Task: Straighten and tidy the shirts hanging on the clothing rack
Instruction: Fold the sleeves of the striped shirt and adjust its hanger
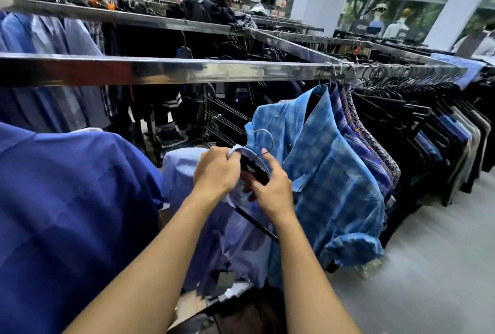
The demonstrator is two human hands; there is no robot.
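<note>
- Rack rail (160,69), ten o'clock: polished glossy metal.
- Checked shirt (334,173), three o'clock: thin matt cloth, creased.
- Pale shirt (235,248): smooth cloth.
- Hanger (254,171): black plastic, metal hook.

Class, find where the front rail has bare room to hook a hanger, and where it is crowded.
Bare: the front rail from the left edge to the first hooks above the checked shirt. Crowded: rightwards, hangers sit packed together.
</note>
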